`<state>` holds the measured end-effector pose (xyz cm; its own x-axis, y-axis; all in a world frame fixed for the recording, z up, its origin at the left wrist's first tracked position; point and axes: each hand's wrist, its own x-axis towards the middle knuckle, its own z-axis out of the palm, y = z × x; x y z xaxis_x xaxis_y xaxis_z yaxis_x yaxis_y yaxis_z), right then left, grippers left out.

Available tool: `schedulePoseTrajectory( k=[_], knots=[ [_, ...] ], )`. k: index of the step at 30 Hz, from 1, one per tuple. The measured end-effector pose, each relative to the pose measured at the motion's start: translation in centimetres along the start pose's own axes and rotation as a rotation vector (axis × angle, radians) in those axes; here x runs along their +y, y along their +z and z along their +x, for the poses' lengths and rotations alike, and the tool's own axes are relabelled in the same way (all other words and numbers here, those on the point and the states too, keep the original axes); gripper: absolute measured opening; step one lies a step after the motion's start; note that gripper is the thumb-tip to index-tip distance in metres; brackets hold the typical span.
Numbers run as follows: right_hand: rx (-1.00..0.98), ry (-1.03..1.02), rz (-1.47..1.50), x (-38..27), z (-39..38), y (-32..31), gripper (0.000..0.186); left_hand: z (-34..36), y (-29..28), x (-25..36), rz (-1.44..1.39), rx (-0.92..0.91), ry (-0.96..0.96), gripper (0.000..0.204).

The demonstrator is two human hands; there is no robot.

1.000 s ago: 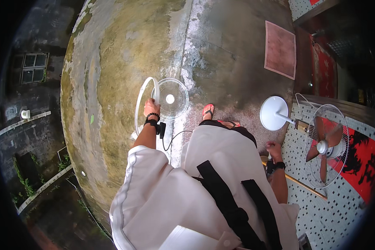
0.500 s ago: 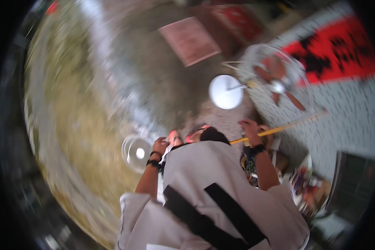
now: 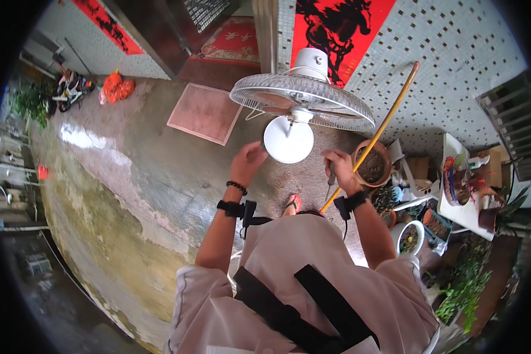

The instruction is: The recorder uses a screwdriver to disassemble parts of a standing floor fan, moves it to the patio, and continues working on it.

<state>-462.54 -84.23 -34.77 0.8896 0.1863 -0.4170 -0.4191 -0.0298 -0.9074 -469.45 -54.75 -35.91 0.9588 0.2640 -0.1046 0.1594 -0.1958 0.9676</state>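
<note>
A white standing fan (image 3: 301, 101) faces me, its wire cage tilted upward above a round white base (image 3: 288, 141). My left hand (image 3: 249, 161) hovers just left of the base, with fingers loosely bent and nothing visible in them. On the other side of the base, my right hand (image 3: 340, 165) is closed around a slim screwdriver (image 3: 331, 177), its shaft pointing down. Behind that hand a yellow pole (image 3: 389, 112) slants up against the tiled wall. Both hands are apart from the fan.
A pink mat (image 3: 205, 113) lies before the doorway. Orange bags (image 3: 118, 87) sit at the far left. On the right are a clay pot (image 3: 373, 164), a white bucket (image 3: 408, 237), a white board (image 3: 454, 194) and several plants. The concrete floor (image 3: 141, 177) looks wet.
My view has turned toward the wall and sharpened, bringing the fan to the middle. My left hand has moved forward, beside the fan base. A round clear-looking disc near it is no longer seen.
</note>
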Motion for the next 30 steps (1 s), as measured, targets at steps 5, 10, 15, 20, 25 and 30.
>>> schedulePoseTrajectory(
  k=[5, 10, 15, 20, 25, 30],
  knots=[
    [-0.212, 0.052, 0.058, -2.7, 3.7, 2.4, 0.047, 2.4, -0.8, 11.8, 0.247, 0.195, 0.512, 0.043],
    [-0.297, 0.026, 0.099, -4.4, 6.1, 4.6, 0.062, 7.0, -4.3, 18.1, 0.479, 0.137, 0.836, 0.066],
    [-0.251, 0.025, 0.056, -3.3, 8.2, 5.8, 0.06, 12.7, -5.0, 17.2, 0.578, -0.227, 0.874, 0.079],
    [-0.183, -0.034, 0.032, -3.3, 7.7, 6.1, 0.05, 10.4, -7.0, 11.5, 0.381, -0.082, 1.264, 0.072],
    [-0.116, -0.028, -0.008, -2.8, 7.9, 6.5, 0.055, 10.9, -6.3, 6.4, 0.228, -0.13, 0.602, 0.051],
    [-0.068, -0.024, -0.049, -2.6, 8.0, 6.4, 0.04, 14.7, -4.5, 5.5, 0.088, -0.249, 0.546, 0.026]
  ],
)
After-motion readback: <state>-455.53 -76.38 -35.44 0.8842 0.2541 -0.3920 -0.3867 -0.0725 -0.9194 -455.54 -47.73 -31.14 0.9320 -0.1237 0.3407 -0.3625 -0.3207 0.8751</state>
